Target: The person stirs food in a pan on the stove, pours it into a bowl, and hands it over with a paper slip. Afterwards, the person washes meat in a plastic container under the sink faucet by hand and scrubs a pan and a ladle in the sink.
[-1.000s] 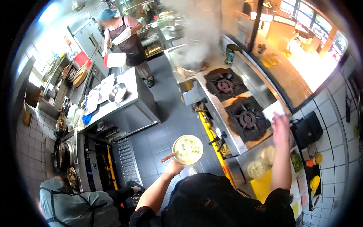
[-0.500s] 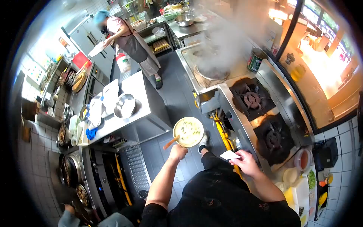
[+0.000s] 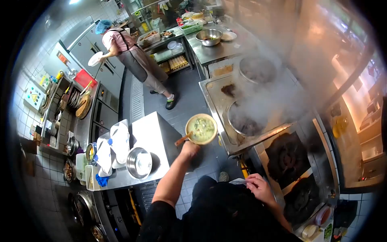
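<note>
My left hand [image 3: 190, 149] is closed on a round cream-coloured bowl [image 3: 201, 129], held level in front of me over the floor. Pale soup with green bits fills it, and the brown handle of a utensil [image 3: 183, 139] sticks out over the rim on the left. Close to my body, my right hand [image 3: 260, 187] has its fingers closed on a white cloth or paper [image 3: 238, 181], partly hidden by my black clothing.
On the right, steam rises from two large pots [image 3: 244, 119] beside black burners [image 3: 288, 159]. At the left stands a steel counter [image 3: 155, 133] with a metal bowl [image 3: 139, 162] and white trays. A person [image 3: 131, 56] holding a white plate [image 3: 95, 59] stands beyond it.
The view has shifted forward toward the steaming pots. My right hand has come in from over the stove to my body with the white piece. The other person has turned toward the fridge side.
</note>
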Demonstrator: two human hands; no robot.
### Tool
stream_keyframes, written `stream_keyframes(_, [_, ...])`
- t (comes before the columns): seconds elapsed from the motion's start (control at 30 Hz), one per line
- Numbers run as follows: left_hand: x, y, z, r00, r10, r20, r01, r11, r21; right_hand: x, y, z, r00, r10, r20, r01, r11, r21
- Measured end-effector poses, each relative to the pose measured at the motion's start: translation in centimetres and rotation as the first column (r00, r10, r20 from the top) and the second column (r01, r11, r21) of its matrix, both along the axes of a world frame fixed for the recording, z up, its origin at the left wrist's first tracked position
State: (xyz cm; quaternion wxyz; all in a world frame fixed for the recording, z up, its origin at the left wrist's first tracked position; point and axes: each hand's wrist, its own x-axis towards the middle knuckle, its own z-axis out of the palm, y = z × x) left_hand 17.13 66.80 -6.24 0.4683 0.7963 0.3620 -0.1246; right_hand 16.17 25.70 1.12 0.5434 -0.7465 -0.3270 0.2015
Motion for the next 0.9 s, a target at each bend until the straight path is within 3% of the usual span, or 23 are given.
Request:
stream_keyframes(0.03, [2.6, 1.3, 1.0, 0.999, 0.012, 0.035, -0.012, 1.0, 0.003, 1.2, 1.0, 0.8, 0.999, -0.052, 0.01, 0.053, 0.999, -0.015])
stream_keyframes(0.07, [5.3, 3.5, -0.1, 0.998, -0.057, 0.033, 0.054, 0.995, 0.081, 2.3, 1.6, 0.9, 0.988, -0.082, 0.132, 0.087, 0.996, -0.032])
stream_keyframes(0.1, [8.1, 6.7, -4.3, 0.998, -0.065, 0.007, 0.064, 0.996, 0.059, 3.3, 2.0, 0.8, 0.962, -0.108, 0.249, 0.123, 0.991, -0.045])
stream_keyframes(0.13, [10.8, 7.3, -1.4, 0.999, -0.016, 0.04, 0.016, 1.0, -0.009, 4.4, 2.9, 0.9, 0.923, -0.13, 0.362, 0.161, 0.985, -0.057])
stream_keyframes(0.2, [15.8, 10.2, -1.3, 0.985, 0.111, 0.132, -0.085, 0.978, -0.189, 6.2, 5.1, 1.1, 0.938, -0.254, 0.238, 0.271, 0.962, -0.042])
stream_keyframes(0.33, [25.8, 16.3, -2.3, 0.978, 0.188, 0.09, -0.156, 0.945, -0.286, 10.5, 11.6, 2.5, 0.874, -0.484, -0.052, 0.478, 0.873, -0.092])
stream_keyframes(0.43, [33.6, 21.6, -3.5, 0.988, 0.137, 0.075, -0.111, 0.953, -0.284, 16.2, 18.7, 3.9, 0.819, -0.556, 0.139, 0.571, 0.814, -0.107])
stream_keyframes(0.57, [42.2, 27.6, -5.6, 0.997, 0.014, 0.071, 0.001, 0.979, -0.204, 23.5, 25.9, -4.0, 0.785, -0.618, 0.052, 0.62, 0.78, -0.085])
stream_keyframes(0.67, [47.6, 30.3, -5.7, 0.997, -0.04, 0.068, 0.046, 0.995, -0.087, 32.2, 33.1, -8.8, 0.776, -0.626, -0.074, 0.624, 0.78, -0.046])
stream_keyframes(0.73, [51.2, 32.4, -5.8, 0.996, -0.079, 0.043, 0.08, 0.996, -0.031, 39.1, 37.7, -13.2, 0.68, -0.691, -0.246, 0.661, 0.722, -0.203])
stream_keyframes(0.8, [55.1, 35.4, -9.6, 0.997, -0.061, 0.057, 0.065, 0.996, -0.069, 46.8, 41.3, -21.1, 0.711, -0.673, -0.205, 0.674, 0.735, -0.076])
stream_keyframes(0.87, [58.4, 37.5, -11.9, 0.997, -0.065, 0.048, 0.069, 0.995, -0.078, 54.7, 47.1, -21.4, 0.436, -0.66, -0.612, 0.811, 0.583, -0.051])
stream_keyframes(0.9, [59.7, 38.0, -11.4, 0.996, -0.081, 0.032, 0.084, 0.994, -0.072, 58.4, 49.2, -22.7, 0.384, -0.613, -0.691, 0.834, 0.552, -0.026])
